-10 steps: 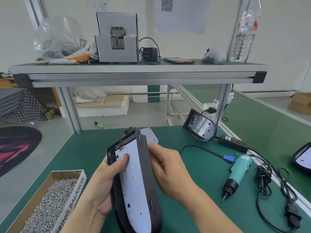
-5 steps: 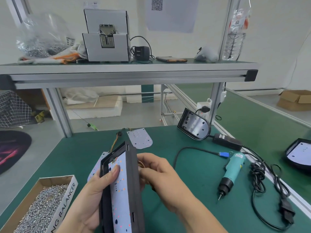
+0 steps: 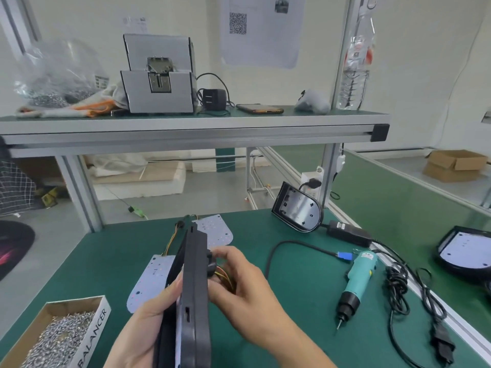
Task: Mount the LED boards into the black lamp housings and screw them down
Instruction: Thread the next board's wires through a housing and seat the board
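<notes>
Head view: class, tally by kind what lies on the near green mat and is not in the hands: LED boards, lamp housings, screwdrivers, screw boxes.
LED boards: 2
black lamp housing: 1
electric screwdriver: 1
box of screws: 1
Total: 5

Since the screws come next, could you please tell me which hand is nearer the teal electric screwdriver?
Right. The right hand, at the wires beside the black housing, has the screwdriver on the table to its right; the left hand grips the housing further left.
</notes>
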Tool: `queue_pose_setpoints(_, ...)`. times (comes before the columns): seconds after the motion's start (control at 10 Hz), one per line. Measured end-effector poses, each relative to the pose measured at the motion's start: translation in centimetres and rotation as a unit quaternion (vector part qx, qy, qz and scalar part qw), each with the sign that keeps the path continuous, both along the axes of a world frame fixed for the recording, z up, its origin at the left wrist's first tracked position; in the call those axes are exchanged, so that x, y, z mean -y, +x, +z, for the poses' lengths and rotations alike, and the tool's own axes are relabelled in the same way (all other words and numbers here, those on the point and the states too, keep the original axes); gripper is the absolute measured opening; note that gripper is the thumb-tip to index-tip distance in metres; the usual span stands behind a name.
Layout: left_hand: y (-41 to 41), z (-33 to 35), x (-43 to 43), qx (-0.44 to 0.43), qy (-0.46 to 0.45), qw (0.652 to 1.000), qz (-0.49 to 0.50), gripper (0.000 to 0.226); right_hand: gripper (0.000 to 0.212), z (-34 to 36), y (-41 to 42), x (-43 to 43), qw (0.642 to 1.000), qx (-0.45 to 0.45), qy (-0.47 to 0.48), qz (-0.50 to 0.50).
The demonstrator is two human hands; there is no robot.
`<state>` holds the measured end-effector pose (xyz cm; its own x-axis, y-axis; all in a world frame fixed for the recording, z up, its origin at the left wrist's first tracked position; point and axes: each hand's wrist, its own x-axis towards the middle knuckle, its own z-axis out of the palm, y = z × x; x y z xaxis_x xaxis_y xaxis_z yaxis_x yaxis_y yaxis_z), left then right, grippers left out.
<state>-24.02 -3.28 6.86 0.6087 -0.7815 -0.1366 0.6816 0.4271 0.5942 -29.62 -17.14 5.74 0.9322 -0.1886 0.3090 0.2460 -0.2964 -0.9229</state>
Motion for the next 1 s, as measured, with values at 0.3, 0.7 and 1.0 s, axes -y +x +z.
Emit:
queue_pose_setpoints(0.3, 0.4, 1.1, -0.1, -0.035, 0.066, 0.996, 0.047, 0.03, 0.018, 0.0, -0.1, -0.3, 0.975, 0.045, 0.215, 0.012)
queue_pose_setpoints(0.7, 0.9, 1.0, -1.0, 0.081, -0.092, 0.992, -0.02, 0.059, 0.022, -0.4, 0.2, -1.2, 0.986, 0.141, 0.079, -0.045)
queue_pose_setpoints(1.0, 2.0, -1.2, -0.9, -0.037, -0.014, 0.998, -0.044, 0.038, 0.02, -1.2, 0.8, -1.2, 0.986, 0.148, 0.031, -0.071)
